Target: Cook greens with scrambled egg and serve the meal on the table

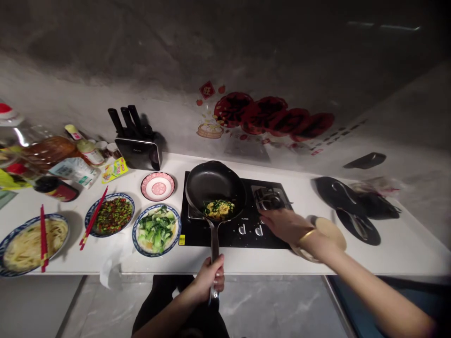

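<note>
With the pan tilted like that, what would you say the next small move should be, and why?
Probably turn the stove knob off: the right hand rests beside it, while the left hand grips the handle of the frying pan, where the egg and greens look cooked.

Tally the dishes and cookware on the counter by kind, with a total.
Blue-rimmed plates with food: 3 (noodles, chopped peppers, greens)
Pink bowl, no food in it: 1
Frying pan, left hand on its handle: 1
Total: 5
</note>
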{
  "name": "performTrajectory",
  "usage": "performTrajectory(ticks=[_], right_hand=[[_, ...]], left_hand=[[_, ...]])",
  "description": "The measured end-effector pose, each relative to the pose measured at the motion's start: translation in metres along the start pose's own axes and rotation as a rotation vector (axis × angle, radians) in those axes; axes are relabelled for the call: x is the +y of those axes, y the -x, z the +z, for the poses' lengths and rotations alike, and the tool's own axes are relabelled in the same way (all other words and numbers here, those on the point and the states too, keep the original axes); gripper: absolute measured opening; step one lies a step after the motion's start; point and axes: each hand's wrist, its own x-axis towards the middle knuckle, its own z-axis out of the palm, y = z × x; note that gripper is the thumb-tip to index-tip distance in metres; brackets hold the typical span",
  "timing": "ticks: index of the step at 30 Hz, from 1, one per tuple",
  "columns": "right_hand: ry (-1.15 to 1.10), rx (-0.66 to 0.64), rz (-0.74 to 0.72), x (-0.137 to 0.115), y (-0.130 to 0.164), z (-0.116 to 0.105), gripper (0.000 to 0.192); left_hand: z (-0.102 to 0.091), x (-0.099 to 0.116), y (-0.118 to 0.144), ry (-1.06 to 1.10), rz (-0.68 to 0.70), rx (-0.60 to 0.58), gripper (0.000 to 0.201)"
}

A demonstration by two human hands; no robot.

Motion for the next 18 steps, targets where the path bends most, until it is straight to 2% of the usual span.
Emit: performTrajectory(ticks=[3,6,8,10,12,15,18], right_hand=[[0.117,0.052,0.009,0.027,0.002,-0.021,0.035],[0.207,0.1,0.001,0.049,-0.023,-0.039,0.035],[0.173,0.089,-0.049,0.066,-0.045,-0.046,0.03],[0.047,0.026,-0.113,0.089,-0.064,-0.047,0.028],[-0.14,-0.082,-0.145,0.114,-0.077,-0.039,0.033],[-0.433,-0.224,-0.11,0.145,-0.085,-0.01,0.038],[-0.705,-0.297,-0.092,0.152,-0.083,0.031,0.038]], left_hand=[[-0.002,-0.005,-0.002,-0.079,0.011,0.07,0.062],[-0.002,-0.011,-0.004,-0.147,0.062,0.13,0.066],[-0.002,-0.014,-0.004,-0.181,0.085,0.156,0.067],[-0.002,-0.015,-0.004,-0.197,0.086,0.172,0.065],[-0.002,-0.015,-0.003,-0.203,0.082,0.177,0.063],[-0.003,-0.017,-0.004,-0.213,0.078,0.183,0.061],[-0.005,-0.019,-0.006,-0.224,0.07,0.19,0.061]])
